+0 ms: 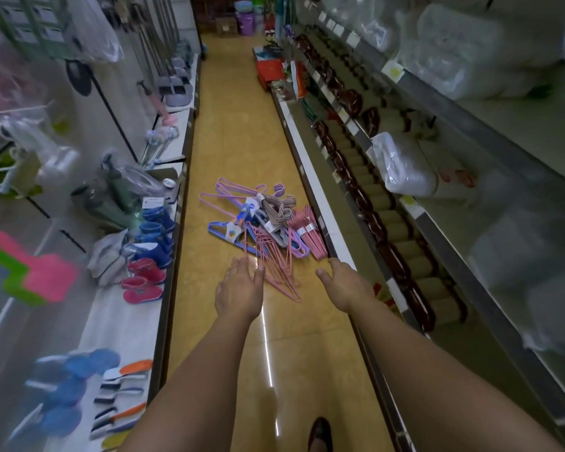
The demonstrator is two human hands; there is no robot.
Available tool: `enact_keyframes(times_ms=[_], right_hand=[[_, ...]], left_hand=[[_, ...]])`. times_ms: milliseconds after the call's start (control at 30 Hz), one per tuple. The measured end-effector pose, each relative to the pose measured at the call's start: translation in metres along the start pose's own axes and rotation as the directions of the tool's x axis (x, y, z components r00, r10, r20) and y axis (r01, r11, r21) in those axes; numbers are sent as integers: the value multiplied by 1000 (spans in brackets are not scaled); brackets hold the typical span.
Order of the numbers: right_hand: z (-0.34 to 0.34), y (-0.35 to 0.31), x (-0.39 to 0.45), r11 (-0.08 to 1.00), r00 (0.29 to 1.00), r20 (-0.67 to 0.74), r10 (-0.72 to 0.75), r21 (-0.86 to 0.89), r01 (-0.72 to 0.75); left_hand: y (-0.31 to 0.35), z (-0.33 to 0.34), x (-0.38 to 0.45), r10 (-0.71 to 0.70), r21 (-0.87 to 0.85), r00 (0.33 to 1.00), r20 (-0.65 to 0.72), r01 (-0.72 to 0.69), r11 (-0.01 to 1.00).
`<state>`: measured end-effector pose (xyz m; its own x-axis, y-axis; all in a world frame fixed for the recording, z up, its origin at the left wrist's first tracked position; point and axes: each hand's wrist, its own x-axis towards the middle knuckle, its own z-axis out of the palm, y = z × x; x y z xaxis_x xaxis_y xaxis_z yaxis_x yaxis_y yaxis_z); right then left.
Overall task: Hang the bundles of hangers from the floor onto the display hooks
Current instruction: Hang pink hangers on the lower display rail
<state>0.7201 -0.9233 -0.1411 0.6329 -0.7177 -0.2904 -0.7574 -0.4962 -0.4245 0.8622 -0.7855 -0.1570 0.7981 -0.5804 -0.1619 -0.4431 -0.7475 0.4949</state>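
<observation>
Both my arms reach forward and down over the aisle. My left hand [240,290] has fingers relaxed and extended, holding nothing, fingertips right at the near edge of the pink hangers; contact I can't tell. My right hand [344,283] is loosely curled, empty, hanging beside the base of the right-hand shelf. The bundles of hangers [261,223] lie in a messy heap on the floor [229,119], mid-aisle and closer to the right side: pink wire ones nearest me, blue, purple and grey-striped ones behind, some with paper labels. The floor is glossy yellow-tan tile with a bright streak of reflected light between my arms. My dark shoe [320,433] shows at the bottom. Left shelf [124,314]: small blue and pink boots [147,256], brushes, blue sandals, bottles in plastic. Right shelf [437,230]: rows of dark red-brown and tan goods, white plastic-wrapped packs above. Boxes and a purple bin [247,22] stand at the far end of the aisle. Edges blurred.
</observation>
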Motion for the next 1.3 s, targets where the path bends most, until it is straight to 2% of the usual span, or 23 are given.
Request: enact_keyframes(times_ms=[333,567,800,1067,1300], right_hand=[[-24,15,143,1000,1000,23,-10,4,10],[-19,-8,236,999,998,63,-27,-17,28],[-13,-43,344,1000,994,105,8,-30,-5],[19,-60,434,998,982,187,34,-67,-22],[86,-45,506,994,960,279,-19,-100,49]], left_hand=[[37,35,120,-71,21,997,8,71,997],[28,40,206,-90,34,996,25,90,995],[14,39,326,-91,-14,993,70,93,996],[-18,64,409,-119,48,983,143,113,992],[-61,138,449,-239,58,955,177,233,971]])
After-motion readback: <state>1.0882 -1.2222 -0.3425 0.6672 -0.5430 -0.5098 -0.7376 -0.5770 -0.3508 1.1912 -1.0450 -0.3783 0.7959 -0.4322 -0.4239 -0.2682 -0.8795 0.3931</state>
